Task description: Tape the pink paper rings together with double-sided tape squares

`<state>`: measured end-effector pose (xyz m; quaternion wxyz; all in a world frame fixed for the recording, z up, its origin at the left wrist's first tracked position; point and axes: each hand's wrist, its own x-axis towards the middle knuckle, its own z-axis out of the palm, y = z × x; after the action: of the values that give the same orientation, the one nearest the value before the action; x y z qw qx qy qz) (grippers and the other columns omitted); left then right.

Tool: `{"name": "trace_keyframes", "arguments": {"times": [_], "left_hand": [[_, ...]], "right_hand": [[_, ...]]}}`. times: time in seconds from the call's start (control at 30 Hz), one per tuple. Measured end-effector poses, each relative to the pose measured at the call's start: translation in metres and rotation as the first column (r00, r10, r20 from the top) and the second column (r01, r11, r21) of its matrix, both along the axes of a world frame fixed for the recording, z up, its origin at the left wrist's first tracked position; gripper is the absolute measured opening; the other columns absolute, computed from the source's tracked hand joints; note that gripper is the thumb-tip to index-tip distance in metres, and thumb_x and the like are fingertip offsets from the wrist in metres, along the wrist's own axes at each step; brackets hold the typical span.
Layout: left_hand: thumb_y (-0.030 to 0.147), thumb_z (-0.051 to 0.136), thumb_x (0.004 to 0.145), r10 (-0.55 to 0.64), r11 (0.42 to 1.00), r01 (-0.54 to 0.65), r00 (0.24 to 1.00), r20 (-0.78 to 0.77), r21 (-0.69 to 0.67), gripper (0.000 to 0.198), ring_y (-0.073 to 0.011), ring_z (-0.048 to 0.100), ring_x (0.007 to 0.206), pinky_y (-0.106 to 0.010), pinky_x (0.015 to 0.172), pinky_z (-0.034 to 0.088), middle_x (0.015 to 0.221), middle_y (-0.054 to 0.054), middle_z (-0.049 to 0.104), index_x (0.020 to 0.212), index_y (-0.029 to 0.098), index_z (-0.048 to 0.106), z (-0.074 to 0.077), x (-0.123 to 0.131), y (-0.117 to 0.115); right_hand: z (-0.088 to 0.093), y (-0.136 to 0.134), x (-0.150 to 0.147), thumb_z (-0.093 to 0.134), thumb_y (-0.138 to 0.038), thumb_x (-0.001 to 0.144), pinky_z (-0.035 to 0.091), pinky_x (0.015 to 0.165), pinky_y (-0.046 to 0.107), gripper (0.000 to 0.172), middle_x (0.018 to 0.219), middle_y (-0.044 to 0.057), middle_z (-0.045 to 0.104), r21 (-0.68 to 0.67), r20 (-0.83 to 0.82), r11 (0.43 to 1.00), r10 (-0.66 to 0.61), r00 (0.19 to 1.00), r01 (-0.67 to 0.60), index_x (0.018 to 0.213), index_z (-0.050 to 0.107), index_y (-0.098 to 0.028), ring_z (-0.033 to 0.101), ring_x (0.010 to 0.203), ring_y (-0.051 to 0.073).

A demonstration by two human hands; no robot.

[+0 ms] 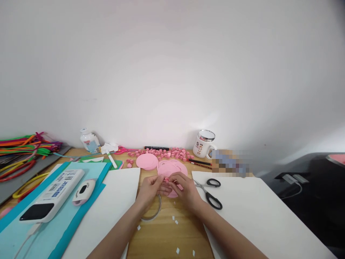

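Note:
Between the fingertips of both hands is a small pink paper roll (166,179), partly covered by the fingers. My left hand (151,187) pinches it from the left, and my right hand (184,187) pinches it from the right. Pink paper circles (172,167) lie fanned out just behind and under the hands. Another stack of pink circles (147,161) sits to their left. Along the back, many small pink paper rolls (175,153) are piled. A roll of tape (159,210) lies flat beside my left wrist, and black-handled scissors (212,192) rest right of my right hand.
White paper sheets (237,208) flank the wooden table (164,237), where small white scraps are scattered. A mug (205,144) and a bottle (90,140) stand by the wall. At left, a power bank (54,198) lies on blue paper, near colourful pipe cleaners (29,145).

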<state>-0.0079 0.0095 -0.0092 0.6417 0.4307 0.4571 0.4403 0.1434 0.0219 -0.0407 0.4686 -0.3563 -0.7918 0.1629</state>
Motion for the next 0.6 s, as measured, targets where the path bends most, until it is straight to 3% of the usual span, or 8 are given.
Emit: {"name": "trace_keyframes", "arguments": {"times": [0.13, 0.27, 0.4, 0.5, 0.6], "left_hand": [[0.046, 0.056, 0.07, 0.139, 0.978, -0.098, 0.964, -0.226, 0.182, 0.034, -0.0116, 0.05, 0.036, -0.021, 0.038, 0.034, 0.044, -0.001, 0.057, 0.056, 0.015, 0.057, -0.001, -0.003, 0.001], [0.043, 0.056, 0.07, 0.372, 0.886, -0.226, 0.868, -0.329, 0.405, 0.035, -0.0088, 0.036, 0.035, -0.021, 0.04, 0.026, 0.034, 0.006, 0.038, 0.047, 0.017, 0.052, 0.003, -0.008, 0.002], [0.043, 0.048, 0.075, 0.486, 0.847, -0.376, 0.834, -0.261, 0.375, 0.032, -0.0096, 0.033, 0.037, -0.021, 0.041, 0.025, 0.037, 0.007, 0.034, 0.065, 0.016, 0.062, 0.004, -0.012, 0.002], [0.043, 0.042, 0.078, 0.544, 0.821, -0.486, 0.825, -0.151, 0.299, 0.035, -0.0093, 0.032, 0.035, -0.021, 0.038, 0.024, 0.038, 0.008, 0.033, 0.086, 0.015, 0.061, -0.002, -0.016, 0.006], [0.037, 0.041, 0.078, 0.598, 0.79, -0.574, 0.798, -0.069, 0.217, 0.032, -0.0077, 0.028, 0.032, -0.02, 0.035, 0.02, 0.039, 0.01, 0.032, 0.093, 0.015, 0.057, -0.01, -0.021, 0.011]], "right_hand": [[0.0, 0.0, 0.003, 0.046, -0.022, 0.082, 0.049, 0.06, 0.025, 0.011, 0.083, 0.006, 0.057, -0.048, -0.029, 0.997, -0.054, 0.998, 0.053, 0.08, 0.056, -0.02, 0.057, 0.074, 0.014], [0.001, 0.007, 0.006, 0.049, -0.028, 0.081, 0.048, 0.055, 0.024, 0.013, 0.084, 0.005, 0.056, -0.122, 0.011, 0.983, -0.137, 0.99, 0.137, 0.076, 0.057, -0.019, 0.056, 0.069, 0.013], [0.017, 0.032, -0.012, 0.051, -0.026, 0.08, 0.044, 0.056, 0.024, 0.012, 0.077, 0.002, 0.056, -0.099, 0.206, 0.987, -0.106, 0.973, 0.129, 0.073, 0.058, -0.019, 0.053, 0.064, 0.012], [0.033, 0.061, -0.05, 0.057, -0.026, 0.077, 0.042, 0.064, 0.026, 0.009, 0.078, 0.003, 0.056, -0.065, 0.252, 0.99, -0.107, 0.962, 0.127, 0.072, 0.061, -0.02, 0.052, 0.075, 0.015], [0.038, 0.09, -0.098, 0.058, -0.029, 0.077, 0.04, 0.071, 0.028, 0.012, 0.087, 0.004, 0.056, -0.072, 0.25, 0.989, -0.109, 0.962, 0.13, 0.073, 0.065, -0.021, 0.05, 0.085, 0.017]]}}
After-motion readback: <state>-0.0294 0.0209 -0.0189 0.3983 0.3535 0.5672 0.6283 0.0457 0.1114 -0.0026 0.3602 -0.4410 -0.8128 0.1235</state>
